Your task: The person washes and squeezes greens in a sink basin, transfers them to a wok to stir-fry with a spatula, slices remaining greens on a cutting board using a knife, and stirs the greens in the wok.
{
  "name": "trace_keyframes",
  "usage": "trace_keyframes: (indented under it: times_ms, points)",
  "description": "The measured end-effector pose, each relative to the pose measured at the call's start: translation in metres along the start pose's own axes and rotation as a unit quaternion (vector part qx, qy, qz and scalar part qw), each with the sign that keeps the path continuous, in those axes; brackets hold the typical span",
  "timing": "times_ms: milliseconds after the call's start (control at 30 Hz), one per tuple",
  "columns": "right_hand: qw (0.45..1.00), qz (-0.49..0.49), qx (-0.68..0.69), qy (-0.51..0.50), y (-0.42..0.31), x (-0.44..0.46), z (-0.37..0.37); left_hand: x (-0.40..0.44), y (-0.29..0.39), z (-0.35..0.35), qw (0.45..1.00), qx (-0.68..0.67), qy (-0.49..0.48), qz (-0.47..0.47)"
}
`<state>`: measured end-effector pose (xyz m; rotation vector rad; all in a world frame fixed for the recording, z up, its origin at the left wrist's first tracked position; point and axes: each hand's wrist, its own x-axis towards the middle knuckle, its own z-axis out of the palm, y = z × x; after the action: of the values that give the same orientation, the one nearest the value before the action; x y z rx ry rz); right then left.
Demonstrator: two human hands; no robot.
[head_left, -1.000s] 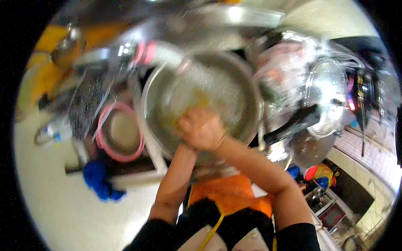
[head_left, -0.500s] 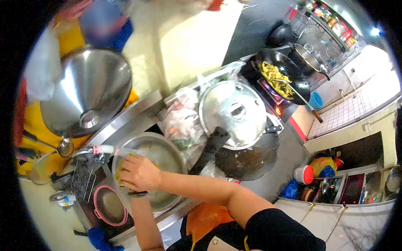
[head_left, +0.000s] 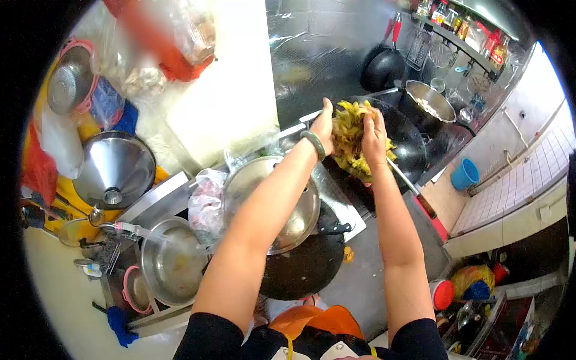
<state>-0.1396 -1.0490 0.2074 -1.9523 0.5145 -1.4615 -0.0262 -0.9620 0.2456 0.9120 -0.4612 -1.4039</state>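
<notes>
Above the black wok [head_left: 411, 141] on the stove, my left hand [head_left: 324, 129] and my right hand [head_left: 374, 135] press a clump of yellow-green vegetable [head_left: 350, 129] between them. A green bangle circles my left wrist. More of the same yellow-green food lies in the wok just below my hands. The handle of a spatula [head_left: 403, 176] sticks out of the wok towards me, beside my right forearm. At the lower left, the large metal basin [head_left: 174, 261] holds water with a few yellowish bits.
A metal lid [head_left: 294, 225] lies partly under my left forearm, with a knife [head_left: 335, 228] beside it and a dark round board [head_left: 306, 270] nearer me. Behind the wok stands a pot [head_left: 429, 99] with pale food. A plastic bag [head_left: 207, 207] sits left of the lid.
Both hands have left the basin and moved right to the wok, with the yellow-green clump now between them. The camera view has turned towards the stove.
</notes>
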Motion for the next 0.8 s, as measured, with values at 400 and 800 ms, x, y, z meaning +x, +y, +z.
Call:
trace_keyframes:
  times_ms: [400, 800]
  points:
    - [0.906, 0.133, -0.341, -0.211, 0.015, -0.033, -0.202, -0.042, -0.008, -0.084, 0.846, 0.441, 0.150, 0.259]
    - [0.875, 0.324, -0.252, -0.257, 0.120, -0.103, -0.274, -0.449, -0.086, -0.387, 0.572, 0.550, 0.606, -0.053]
